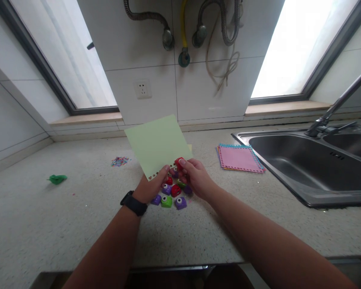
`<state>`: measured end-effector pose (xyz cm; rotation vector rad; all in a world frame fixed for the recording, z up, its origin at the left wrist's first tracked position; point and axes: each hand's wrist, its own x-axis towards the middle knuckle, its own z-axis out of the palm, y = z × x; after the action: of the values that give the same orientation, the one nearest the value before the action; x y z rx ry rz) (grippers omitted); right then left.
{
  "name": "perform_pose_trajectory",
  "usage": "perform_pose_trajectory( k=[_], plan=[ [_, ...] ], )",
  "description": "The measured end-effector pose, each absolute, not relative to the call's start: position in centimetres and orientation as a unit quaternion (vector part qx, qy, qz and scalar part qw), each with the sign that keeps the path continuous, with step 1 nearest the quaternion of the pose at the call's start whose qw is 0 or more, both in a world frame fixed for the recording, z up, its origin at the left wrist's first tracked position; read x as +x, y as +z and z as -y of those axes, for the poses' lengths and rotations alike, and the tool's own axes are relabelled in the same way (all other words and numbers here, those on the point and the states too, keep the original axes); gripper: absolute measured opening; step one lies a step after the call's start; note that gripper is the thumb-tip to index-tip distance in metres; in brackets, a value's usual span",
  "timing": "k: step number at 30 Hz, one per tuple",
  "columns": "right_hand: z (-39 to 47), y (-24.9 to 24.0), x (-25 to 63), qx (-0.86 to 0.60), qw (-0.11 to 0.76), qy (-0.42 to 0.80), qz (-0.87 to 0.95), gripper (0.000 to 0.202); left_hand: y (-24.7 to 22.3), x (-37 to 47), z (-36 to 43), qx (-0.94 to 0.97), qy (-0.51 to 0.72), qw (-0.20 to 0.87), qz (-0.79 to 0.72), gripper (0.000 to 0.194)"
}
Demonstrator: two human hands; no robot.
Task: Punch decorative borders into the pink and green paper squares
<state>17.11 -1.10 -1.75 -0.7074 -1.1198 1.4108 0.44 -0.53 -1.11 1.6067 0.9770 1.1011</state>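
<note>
- While the left hand pinches the lower edge of a pale green paper sheet, its grip closed with the thumb on top, the right hand has its grip closed around a small red plastic craft punch.
- The red punch is at the sheet's lower right edge, where a row of small cut-out shapes, a heart among them, runs between the hands.
- A black wristwatch circles the left wrist.
- Below the hands, a cluster of small red, purple and green plastic punches rests on the speckled pale stone table, partly hidden by the fingers.
- Left of them lies a small pile of multicoloured paper bits; farther left is a crumpled green item.
- To the right, a stack of coloured paper sheets, pink on top with punched borders, lies near the stainless steel sink.
- Behind, a white socket sits on the tiled wall.
</note>
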Motion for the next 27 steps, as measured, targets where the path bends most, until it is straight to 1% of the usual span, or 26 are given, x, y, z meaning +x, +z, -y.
perform_pose_trajectory(
  k=[5, 11, 15, 23, 27],
  plan=[
    [1.22, -1.84, 16.80, -0.296, 0.563, 0.608, 0.475, 0.038, -1.34, 0.30, 0.49, 0.656, 0.447, 0.463, -0.394, 0.037],
    [1.33, -1.73, 16.65, -0.305, 0.559, 0.613, 0.468, 0.038, -1.28, 0.34, 0.41, 0.672, 0.461, 0.438, -0.380, 0.040],
    [1.39, -1.69, 16.67, -0.301, 0.549, 0.616, 0.477, 0.040, -1.26, 0.42, 0.39, 0.682, 0.467, 0.417, -0.378, 0.039],
    [1.35, -1.78, 16.54, -0.312, 0.554, 0.597, 0.489, 0.044, -1.66, 0.35, 0.31, 0.668, 0.458, 0.438, -0.391, 0.039],
    [1.39, -1.73, 16.55, -0.305, 0.558, 0.596, 0.491, 0.040, -1.77, 0.28, 0.25, 0.676, 0.452, 0.434, -0.386, 0.040]
  ],
)
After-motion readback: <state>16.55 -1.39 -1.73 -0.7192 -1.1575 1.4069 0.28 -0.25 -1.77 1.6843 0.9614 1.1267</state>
